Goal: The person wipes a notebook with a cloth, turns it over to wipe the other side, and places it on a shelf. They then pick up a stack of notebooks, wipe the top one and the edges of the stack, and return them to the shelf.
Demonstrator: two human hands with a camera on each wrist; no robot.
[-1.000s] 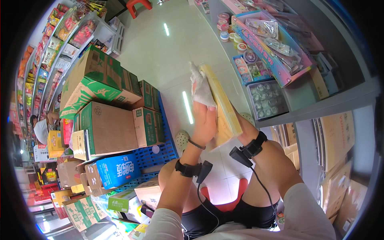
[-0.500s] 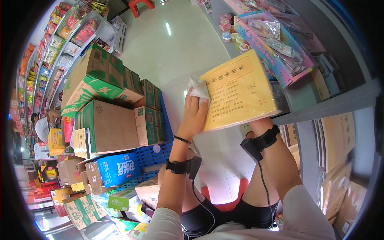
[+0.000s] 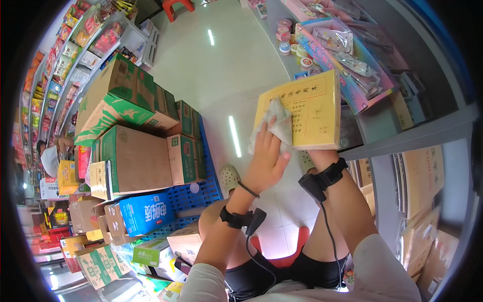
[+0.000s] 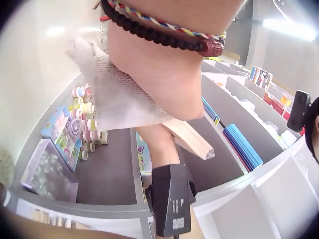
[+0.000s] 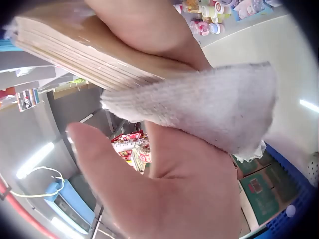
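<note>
A thick pack of yellow exercise books (image 3: 318, 118) with printed characters is held up before me, its clear wrap showing at the edges. My right hand (image 3: 323, 157) grips it from beneath, mostly hidden by the pack in the head view. Its fingers bend against the underside (image 5: 154, 30) in the right wrist view. On the pack's left part lies a crumpled white cloth (image 3: 277, 123). My left hand (image 3: 269, 158) presses this cloth with extended fingers, thumb held out to the side. From the left wrist, the cloth (image 4: 124, 97) hangs past the hand's edge.
Green and brown cartons (image 3: 138, 156) are piled on a blue plastic pallet (image 3: 188, 194) at left. To the right stands a grey shelf (image 3: 392, 141) with a pink toy box (image 3: 342, 65) and small jars (image 3: 284, 35). Snack racks (image 3: 65, 65) line the far left.
The pack turned from edge-on to its printed cover facing up, then shifted slightly. My left hand moved with the cloth from the pack's left edge onto its cover. The right hand keeps its grip.
</note>
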